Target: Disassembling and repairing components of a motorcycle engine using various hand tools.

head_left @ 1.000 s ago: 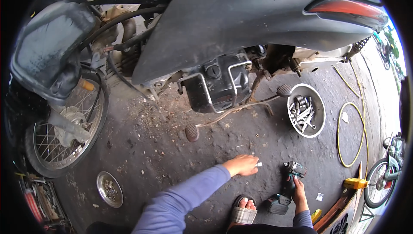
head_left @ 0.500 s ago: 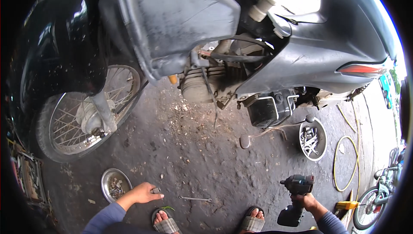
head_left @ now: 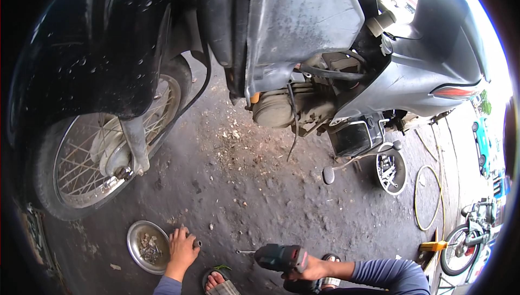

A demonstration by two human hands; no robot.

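The dish (head_left: 131, 245) holds small parts (head_left: 150, 249), the bowl (head_left: 402, 171) wrenches (head_left: 387, 176).

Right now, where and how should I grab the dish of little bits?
Probably pinch the metal dish by its raised rim, from the left: that edge is free, with the left hand by the right edge. Keep it level; small pieces lie inside.

Wears a long-sleeved top in muted slate blue, seen as a short stretch of left sleeve (head_left: 168, 286) at the frame's lower left and a longer, creased right sleeve (head_left: 382, 276) at its lower right. Leaves left hand (head_left: 183, 249) and right hand (head_left: 312, 269) bare. Has open-toed sandals with dark soles and broad, pale checked straps, the left sandal (head_left: 223, 288) and right sandal (head_left: 331, 282) both near the bottom edge.
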